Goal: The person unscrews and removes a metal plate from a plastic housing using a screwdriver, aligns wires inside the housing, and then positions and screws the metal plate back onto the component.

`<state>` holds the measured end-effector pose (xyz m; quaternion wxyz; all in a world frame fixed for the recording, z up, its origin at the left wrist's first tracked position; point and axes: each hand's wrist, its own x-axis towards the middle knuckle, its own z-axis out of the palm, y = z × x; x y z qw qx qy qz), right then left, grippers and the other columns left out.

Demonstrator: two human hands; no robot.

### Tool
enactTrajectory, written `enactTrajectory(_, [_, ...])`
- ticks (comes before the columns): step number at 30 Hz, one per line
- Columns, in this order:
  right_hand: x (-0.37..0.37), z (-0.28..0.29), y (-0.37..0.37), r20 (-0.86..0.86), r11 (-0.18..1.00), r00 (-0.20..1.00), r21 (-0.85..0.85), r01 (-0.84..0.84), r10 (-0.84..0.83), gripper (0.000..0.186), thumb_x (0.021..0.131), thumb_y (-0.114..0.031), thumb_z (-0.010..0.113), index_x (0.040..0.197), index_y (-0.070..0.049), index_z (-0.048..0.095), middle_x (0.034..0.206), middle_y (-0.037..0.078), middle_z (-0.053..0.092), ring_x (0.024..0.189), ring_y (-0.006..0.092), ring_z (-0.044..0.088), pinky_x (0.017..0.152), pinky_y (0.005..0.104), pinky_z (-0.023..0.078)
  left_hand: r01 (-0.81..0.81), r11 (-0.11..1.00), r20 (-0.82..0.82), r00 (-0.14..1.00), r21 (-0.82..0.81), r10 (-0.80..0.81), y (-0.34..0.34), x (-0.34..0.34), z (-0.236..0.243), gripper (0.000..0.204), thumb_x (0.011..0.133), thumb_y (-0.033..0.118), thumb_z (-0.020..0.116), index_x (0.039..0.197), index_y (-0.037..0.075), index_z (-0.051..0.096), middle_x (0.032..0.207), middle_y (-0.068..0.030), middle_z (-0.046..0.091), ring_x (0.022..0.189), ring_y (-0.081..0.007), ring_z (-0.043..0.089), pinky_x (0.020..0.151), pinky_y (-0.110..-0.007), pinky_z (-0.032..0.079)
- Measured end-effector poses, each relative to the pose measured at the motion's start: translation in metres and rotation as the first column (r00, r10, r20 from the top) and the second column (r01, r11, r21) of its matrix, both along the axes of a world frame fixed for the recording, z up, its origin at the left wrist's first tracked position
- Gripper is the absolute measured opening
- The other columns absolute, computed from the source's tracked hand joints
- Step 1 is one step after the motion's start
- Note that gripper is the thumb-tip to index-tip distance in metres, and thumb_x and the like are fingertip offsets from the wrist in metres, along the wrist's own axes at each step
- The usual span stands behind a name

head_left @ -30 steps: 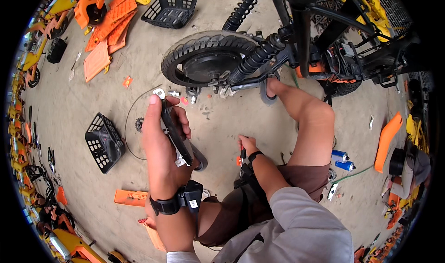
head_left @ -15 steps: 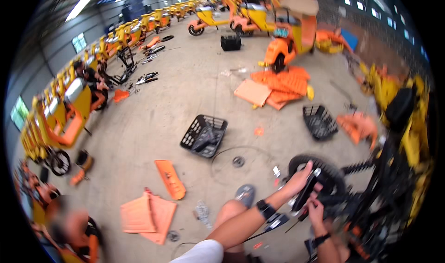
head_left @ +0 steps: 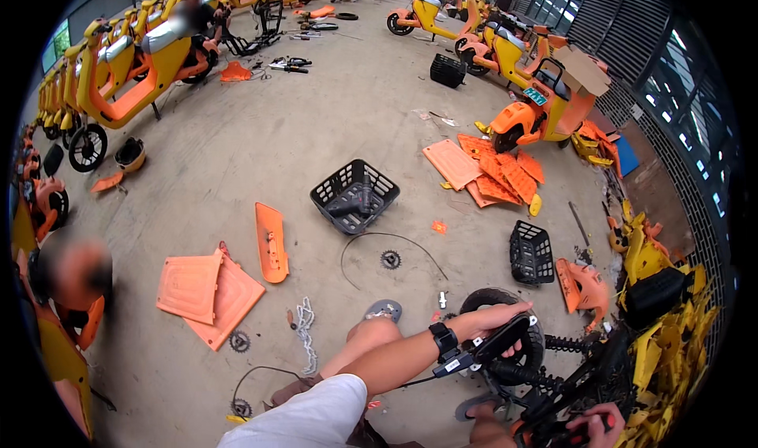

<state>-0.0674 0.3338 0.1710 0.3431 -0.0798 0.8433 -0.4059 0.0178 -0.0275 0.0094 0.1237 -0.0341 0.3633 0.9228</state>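
My left hand (head_left: 496,320) grips a long black part (head_left: 505,337) with metal tabs at its ends, just above the black-tyred wheel (head_left: 478,299). A small black box with a white label (head_left: 455,365) and a cable lies below that wrist. Down at the lower right, my right hand (head_left: 598,426) is closed around a red-and-black handle, seemingly a screwdriver's (head_left: 609,421); its shaft is hidden. Between the hands stands a stripped black scooter frame (head_left: 612,369) with coil springs (head_left: 570,344).
A black basket (head_left: 354,198) holds a power drill (head_left: 359,203); another basket (head_left: 531,252) stands to the right. Orange panels (head_left: 189,286), a chain (head_left: 305,333) and a sprocket (head_left: 391,259) lie about. Yellow scrap parts (head_left: 671,337) pile up at right. One person (head_left: 207,14) is at far left.
My right hand has moved away from the black part, down and to the right. My left hand still holds the part, now tilted flatter. The whole view has shifted.
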Motion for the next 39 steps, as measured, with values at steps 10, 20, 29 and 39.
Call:
enactTrajectory(10, [0.014, -0.006, -0.116, -0.509, 0.559, 0.455, -0.828, -0.028, -0.731, 0.021, 0.101, -0.022, 0.053, 0.105, -0.001, 0.057, 0.099, 0.009, 0.065, 0.076, 0.0129, 0.062, 0.063, 0.0228, 0.052, 0.044, 0.997, -0.028, 0.999, 0.066, -0.042, -0.004, 0.001, 0.001, 0.063, 0.097, 0.058, 0.043, 0.099, -0.001, 0.063, 0.086, -0.0146, 0.069, 0.061, -0.0221, 0.068, 0.054, -0.034, 0.060])
enactTrajectory(20, [0.038, -0.186, -0.204, 0.073, 0.553, 0.909, -0.772, 0.313, -0.411, 0.020, 0.097, -0.019, 0.062, 0.106, -0.002, 0.060, 0.093, 0.006, 0.063, 0.067, 0.0115, 0.057, 0.052, 0.0235, 0.048, 0.013, 0.933, 0.049, 0.998, 0.360, -0.033, 0.007, 0.005, -0.009, 0.060, 0.094, 0.058, 0.050, 0.112, 0.003, 0.063, 0.087, -0.0100, 0.068, 0.065, -0.0225, 0.069, 0.056, -0.033, 0.060])
enactTrajectory(29, [0.041, -0.120, -0.143, -0.695, 0.781, 0.508, -0.621, -0.068, -0.508, 0.035, 0.100, -0.015, 0.047, 0.130, 0.001, 0.054, 0.136, 0.014, 0.052, 0.121, 0.0213, 0.051, 0.099, 0.0338, 0.040, -0.125, 0.977, 0.039, 0.992, 0.171, 0.120, -0.006, 0.006, -0.010, 0.066, 0.092, 0.064, 0.047, 0.108, 0.001, 0.062, 0.072, -0.0120, 0.066, 0.056, -0.0194, 0.066, 0.051, -0.031, 0.058])
enactTrajectory(39, [0.127, 0.047, -0.065, -0.754, 0.658, -0.177, -0.403, -0.636, -0.632, 0.038, 0.096, -0.017, 0.050, 0.130, -0.001, 0.053, 0.129, 0.013, 0.052, 0.112, 0.0209, 0.050, 0.092, 0.0328, 0.040, -0.147, 0.983, 0.226, 0.967, 0.113, 0.118, 0.012, -0.011, -0.038, 0.066, 0.092, 0.065, 0.045, 0.109, 0.003, 0.059, 0.076, -0.0150, 0.065, 0.061, -0.0230, 0.065, 0.061, -0.034, 0.056])
